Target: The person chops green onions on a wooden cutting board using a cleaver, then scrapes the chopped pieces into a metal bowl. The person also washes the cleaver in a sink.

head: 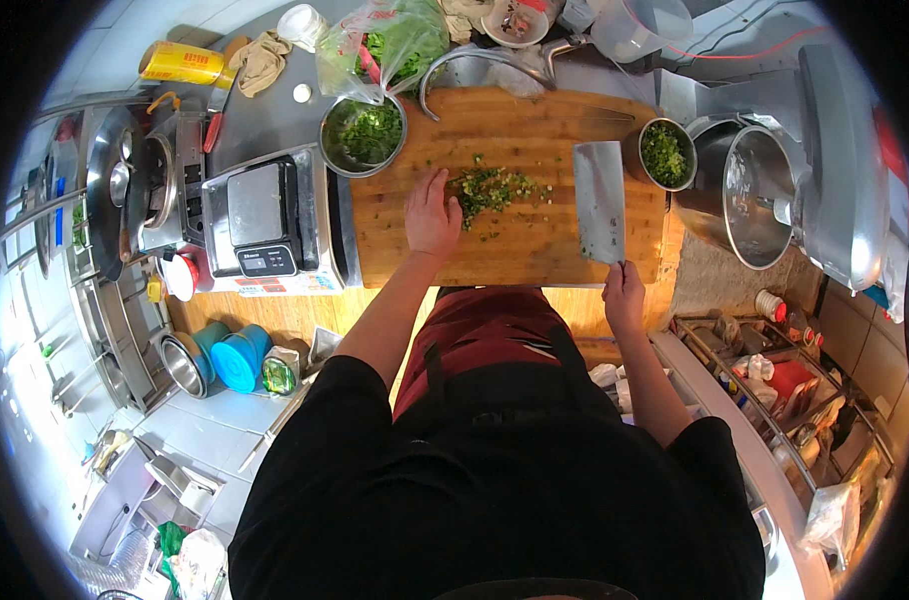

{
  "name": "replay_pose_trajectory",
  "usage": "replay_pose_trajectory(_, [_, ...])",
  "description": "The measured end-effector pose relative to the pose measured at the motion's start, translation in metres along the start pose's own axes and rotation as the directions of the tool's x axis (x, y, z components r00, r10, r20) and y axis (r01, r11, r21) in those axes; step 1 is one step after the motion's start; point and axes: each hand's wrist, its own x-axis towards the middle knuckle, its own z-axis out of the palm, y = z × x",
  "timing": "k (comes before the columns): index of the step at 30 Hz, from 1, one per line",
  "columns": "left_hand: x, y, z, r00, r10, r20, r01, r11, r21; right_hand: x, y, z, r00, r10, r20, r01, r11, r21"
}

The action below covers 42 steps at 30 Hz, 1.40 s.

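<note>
My right hand (624,294) grips the handle of a Chinese cleaver (599,196). Its broad blade lies nearly flat over the right part of a wooden cutting board (417,259), with a few green bits stuck near the handle end. My left hand (432,214) rests palm down on the board, holding nothing, its thumb apart from the fingers. Just right of those fingertips lies a loose pile of chopped scallions (490,189), and stray pieces are scattered towards the blade.
A steel bowl of leafy greens (368,135) sits at the board's back left corner, under a plastic bag of greens (394,52). At right stand a steel container of chopped scallions (664,155) and a mixer bowl (758,196). A digital scale (259,217) is at left; a curved faucet (492,54) arches behind.
</note>
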Motion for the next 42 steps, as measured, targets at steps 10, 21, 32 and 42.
replay_pose_trajectory(10, [0.017, -0.001, 0.029, 0.990, 0.020, -0.138, -0.003, 0.992, 0.123, 0.017, 0.022, 0.037, 0.990, 0.140, 0.025, -0.141, 0.944, 0.299])
replay_pose_trajectory(21, [0.021, 0.045, 0.062, 0.998, 0.055, -0.033, -0.060, 0.985, -0.159, 0.017, 0.008, 0.111, 0.981, 0.085, 0.176, -0.100, 0.992, 0.076])
replay_pose_trajectory(32, [0.023, 0.063, 0.065, 0.995, 0.100, 0.007, -0.099, 0.991, -0.087, -0.004, -0.029, 0.144, 0.941, 0.091, 0.326, -0.185, 0.945, 0.268])
replay_pose_trajectory(42, [0.045, 0.170, 0.061, 0.969, 0.231, 0.082, -0.230, 0.973, -0.025, -0.017, -0.064, 0.048, 0.963, 0.137, 0.232, -0.209, 0.924, 0.322])
